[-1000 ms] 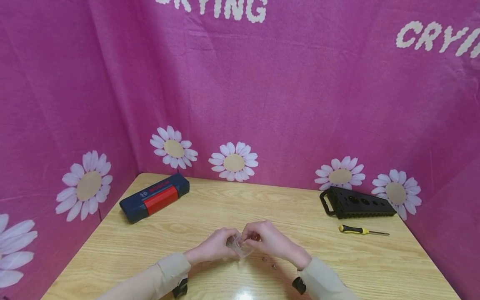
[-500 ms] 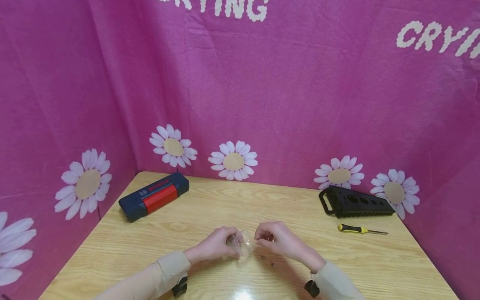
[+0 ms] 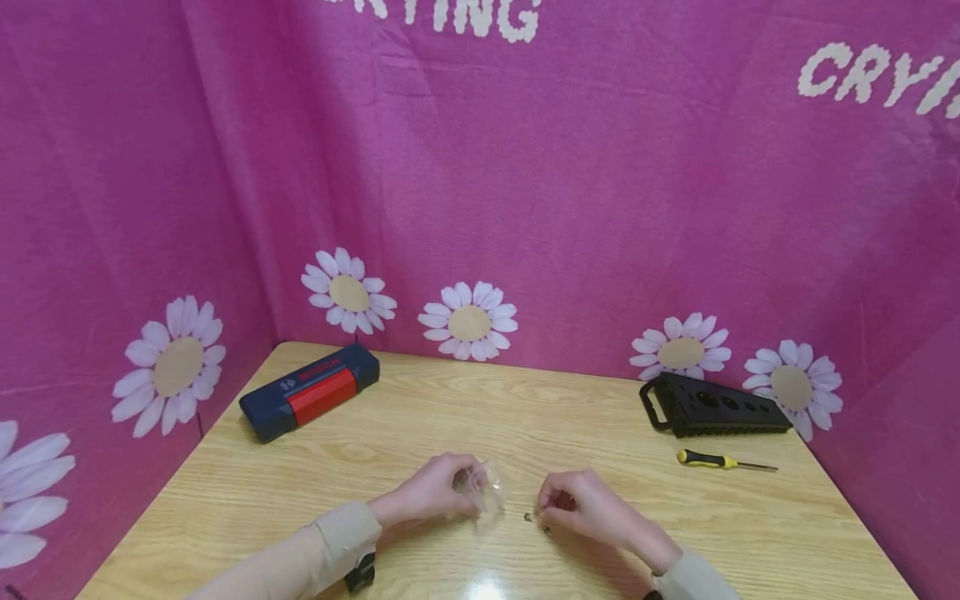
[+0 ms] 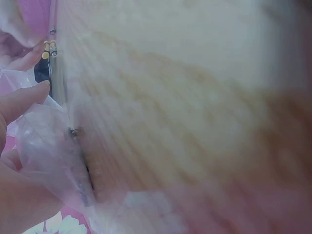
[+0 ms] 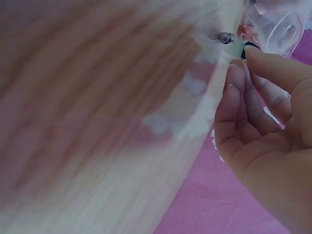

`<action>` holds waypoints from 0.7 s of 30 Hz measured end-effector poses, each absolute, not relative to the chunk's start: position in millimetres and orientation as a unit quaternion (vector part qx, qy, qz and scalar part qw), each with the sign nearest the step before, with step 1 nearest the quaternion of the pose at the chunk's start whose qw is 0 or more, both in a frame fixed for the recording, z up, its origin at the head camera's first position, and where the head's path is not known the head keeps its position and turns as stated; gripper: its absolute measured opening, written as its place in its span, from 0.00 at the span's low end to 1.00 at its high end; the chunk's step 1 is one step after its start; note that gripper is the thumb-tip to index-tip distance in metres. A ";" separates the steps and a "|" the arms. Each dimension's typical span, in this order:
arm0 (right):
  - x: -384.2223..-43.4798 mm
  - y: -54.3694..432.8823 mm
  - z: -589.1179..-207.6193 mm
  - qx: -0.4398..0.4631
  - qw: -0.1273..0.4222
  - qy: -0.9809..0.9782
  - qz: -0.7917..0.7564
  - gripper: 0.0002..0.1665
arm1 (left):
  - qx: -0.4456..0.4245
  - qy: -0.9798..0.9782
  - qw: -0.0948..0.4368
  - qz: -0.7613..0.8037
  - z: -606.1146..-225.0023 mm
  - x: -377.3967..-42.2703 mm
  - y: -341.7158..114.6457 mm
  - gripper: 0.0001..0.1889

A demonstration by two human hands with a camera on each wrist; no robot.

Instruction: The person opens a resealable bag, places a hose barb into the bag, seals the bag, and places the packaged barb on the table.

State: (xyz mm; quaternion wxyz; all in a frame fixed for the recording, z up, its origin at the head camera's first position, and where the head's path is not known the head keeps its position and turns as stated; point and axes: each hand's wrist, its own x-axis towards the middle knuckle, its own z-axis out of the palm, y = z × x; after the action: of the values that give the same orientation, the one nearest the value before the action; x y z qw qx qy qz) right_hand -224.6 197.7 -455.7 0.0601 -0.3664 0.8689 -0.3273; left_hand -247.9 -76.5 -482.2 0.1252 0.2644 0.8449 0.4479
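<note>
In the head view my left hand (image 3: 442, 487) grips a clear plastic bag (image 3: 491, 487) above the table; the left wrist view shows the crinkled bag (image 4: 46, 146) between thumb and fingers. My right hand (image 3: 592, 508) is bent low over the table, its fingers curved. Beside its fingertips lie two small metal pieces that look like screws: one screw (image 3: 528, 517) to their left, another screw (image 3: 546, 530) just below them. In the right wrist view, thumb and forefinger stand slightly apart near a screw (image 5: 225, 37). I see nothing held between them.
A dark blue and red Bosch case (image 3: 311, 393) lies at the back left of the wooden table (image 3: 450, 400). At the right are a black holder (image 3: 712, 406) with a handle and a yellow-black screwdriver (image 3: 726, 460). Pink flowered cloth (image 3: 562, 208) stands behind.
My right hand has drawn back from the bag's mouth, moving right and down to the two screws. The left hand stays in place with the bag.
</note>
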 end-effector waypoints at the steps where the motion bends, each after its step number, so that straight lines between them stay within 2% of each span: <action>1: -223.8 199.4 -456.9 -0.367 0.061 0.869 -0.326 0.04 | 0.263 0.844 0.127 0.450 -481.7 -247.6 -76.4 0.15; 12: -219.8 207.2 -465.6 -0.350 0.092 0.875 -0.320 0.06 | 0.261 0.845 0.124 0.449 -481.5 -247.3 -76.8 0.15; 21: -219.2 204.4 -467.7 -0.392 0.045 0.869 -0.298 0.06 | 0.262 0.843 0.127 0.452 -481.5 -247.4 -77.0 0.15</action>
State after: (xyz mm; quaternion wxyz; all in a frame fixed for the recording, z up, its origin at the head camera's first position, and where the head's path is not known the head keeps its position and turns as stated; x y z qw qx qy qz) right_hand -219.2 204.4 -467.7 0.0448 -0.3921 0.8693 -0.2976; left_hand -247.4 -77.0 -481.5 0.1268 0.2624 0.8432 0.4517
